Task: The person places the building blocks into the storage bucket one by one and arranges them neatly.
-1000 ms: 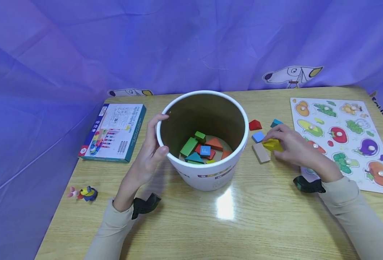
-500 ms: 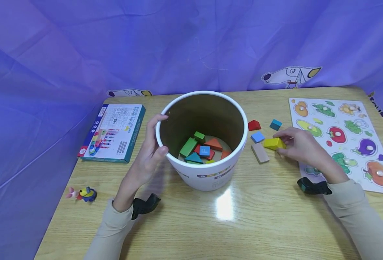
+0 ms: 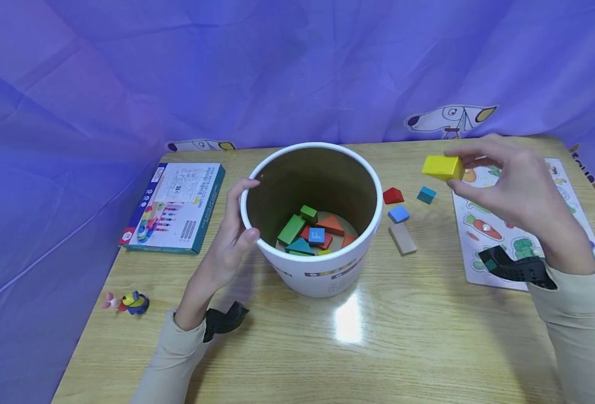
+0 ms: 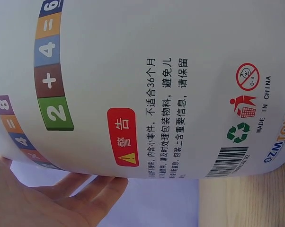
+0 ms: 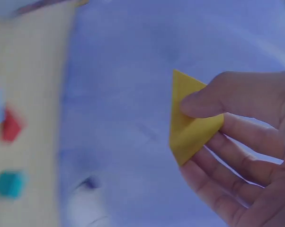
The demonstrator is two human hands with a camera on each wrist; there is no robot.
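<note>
A white bucket (image 3: 317,280) stands mid-table with several coloured blocks inside, among them a green block (image 3: 291,229) and a blue block with a letter F (image 3: 316,235). My left hand (image 3: 225,247) grips its left rim, thumb at the near side; in the left wrist view the fingers lie along the printed wall. Raised over the table at the right, my right hand (image 3: 515,182) pinches a yellow triangular block (image 5: 194,123) between thumb and fingers. Below it on the table lie a red block (image 3: 393,196), a teal block (image 3: 426,194), a light blue block (image 3: 398,214) and a plain wooden block (image 3: 402,239).
At the right lies a vegetable puzzle board (image 3: 471,264), partly under the right arm. A boxed toy set (image 3: 176,207) is at the left, with small figurines (image 3: 134,303) nearer the front. A purple cloth (image 3: 297,67) hangs behind the table.
My right hand has lifted the yellow block off the table and moved up and to the right with it. The left hand keeps its hold on the bucket rim.
</note>
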